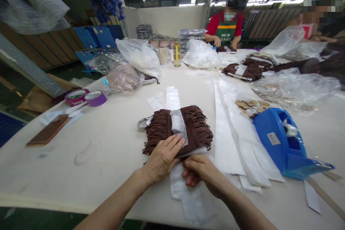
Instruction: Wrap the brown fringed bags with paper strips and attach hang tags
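Observation:
A dark brown fringed bundle (192, 129) lies on the table in the middle of the head view, its fringe hanging out at both sides. Over its centre runs a white translucent strip (177, 120), and more of this thin sheeting (185, 196) comes out from under the near edge. My left hand (163, 156) rests flat on the bundle, fingers stretched over the lower end of the strip. Close beside it, at the near edge, my right hand (198, 170) has its fingers curled; what they pinch is hidden. A small grey ring-shaped roll (143, 124) touches the bundle's left side.
Long white sheets (229, 140) lie to the right, beside a blue tape dispenser (280, 143) and brown cardboard tags (250, 106). Purple tape rolls (95, 98) and a phone (48, 130) are at left. Plastic bags (140, 55) and a bottle (176, 54) stand behind. A co-worker (226, 28) works across the table.

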Available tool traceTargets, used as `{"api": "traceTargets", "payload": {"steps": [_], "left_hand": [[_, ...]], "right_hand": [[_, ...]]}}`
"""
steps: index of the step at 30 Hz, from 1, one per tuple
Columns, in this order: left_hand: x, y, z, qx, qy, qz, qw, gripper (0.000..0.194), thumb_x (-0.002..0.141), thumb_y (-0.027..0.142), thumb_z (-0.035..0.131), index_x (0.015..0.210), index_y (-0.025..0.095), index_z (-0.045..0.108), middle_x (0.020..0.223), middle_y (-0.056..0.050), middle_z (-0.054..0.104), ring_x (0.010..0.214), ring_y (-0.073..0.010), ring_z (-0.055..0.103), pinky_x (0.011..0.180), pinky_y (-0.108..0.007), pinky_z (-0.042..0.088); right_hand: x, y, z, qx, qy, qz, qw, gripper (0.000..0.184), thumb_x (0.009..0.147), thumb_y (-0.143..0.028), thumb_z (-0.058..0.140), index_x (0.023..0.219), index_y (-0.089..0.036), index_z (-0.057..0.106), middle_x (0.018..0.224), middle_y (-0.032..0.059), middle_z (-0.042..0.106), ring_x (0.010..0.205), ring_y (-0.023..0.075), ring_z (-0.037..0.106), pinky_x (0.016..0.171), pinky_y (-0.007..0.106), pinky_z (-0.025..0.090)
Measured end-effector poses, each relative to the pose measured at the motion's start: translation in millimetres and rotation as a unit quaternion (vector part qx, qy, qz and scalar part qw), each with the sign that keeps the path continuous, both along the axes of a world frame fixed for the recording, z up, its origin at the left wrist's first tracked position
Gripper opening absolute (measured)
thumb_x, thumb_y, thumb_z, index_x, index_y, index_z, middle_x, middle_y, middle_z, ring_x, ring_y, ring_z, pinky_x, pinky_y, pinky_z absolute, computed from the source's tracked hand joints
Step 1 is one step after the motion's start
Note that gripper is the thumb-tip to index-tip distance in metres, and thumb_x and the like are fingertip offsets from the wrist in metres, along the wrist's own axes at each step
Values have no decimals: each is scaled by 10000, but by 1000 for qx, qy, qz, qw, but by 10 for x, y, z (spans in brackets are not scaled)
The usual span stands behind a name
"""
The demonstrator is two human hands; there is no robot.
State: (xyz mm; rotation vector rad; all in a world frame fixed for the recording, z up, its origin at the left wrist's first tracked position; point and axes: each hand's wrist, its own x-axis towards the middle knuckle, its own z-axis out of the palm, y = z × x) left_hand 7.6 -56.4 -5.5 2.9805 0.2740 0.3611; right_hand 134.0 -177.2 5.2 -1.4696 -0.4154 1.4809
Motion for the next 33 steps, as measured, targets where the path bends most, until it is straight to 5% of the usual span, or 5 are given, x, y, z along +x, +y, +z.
{"api": "traceTargets", "payload": {"steps": [5, 12, 21, 25, 33], "left_hand": [[22, -24, -65, 34, -23, 16, 999, 547, 797, 135, 513, 1308, 132, 319, 1363, -125, 359, 1231, -245, 343, 914, -373, 371], [28, -39, -50, 72, -39, 4, 997, 431, 856, 150, 419, 1281, 108, 361, 1340, -140, 388, 1218, -255, 361, 887, -371, 367], [36, -56, 18, 60, -38, 9, 997, 448, 833, 139, 460, 1271, 114, 368, 1331, -135, 403, 1210, -243, 371, 883, -357, 366], [28, -61, 30, 60, -37, 8, 998, 446, 837, 144, 457, 1272, 114, 365, 1328, -135, 406, 1219, -238, 358, 886, -356, 362], [21, -60, -4, 48, -30, 14, 998, 477, 831, 137, 461, 1293, 126, 340, 1356, -124, 370, 1235, -236, 332, 906, -360, 349]], "right_hand": [[330, -536, -190, 46, -310, -43, 949, 272, 693, -414, 544, 817, -179, 601, 708, 29, 649, 632, 155, 605, 595, 268, 481], [208, -678, -385, 103, -425, 17, 899, 195, 748, -279, 503, 885, -194, 613, 835, 44, 646, 744, 165, 598, 697, 274, 474], [153, -600, -387, 63, -276, -26, 959, 306, 748, -449, 522, 887, -187, 594, 632, -10, 574, 536, 123, 506, 488, 220, 390], [163, -584, -346, 66, -237, -39, 969, 261, 656, -395, 608, 793, -179, 658, 725, 28, 629, 670, 158, 550, 609, 246, 427], [233, -621, -266, 53, -191, 29, 980, 282, 719, -282, 492, 907, -169, 669, 610, -4, 585, 494, 111, 502, 502, 233, 414]]}}
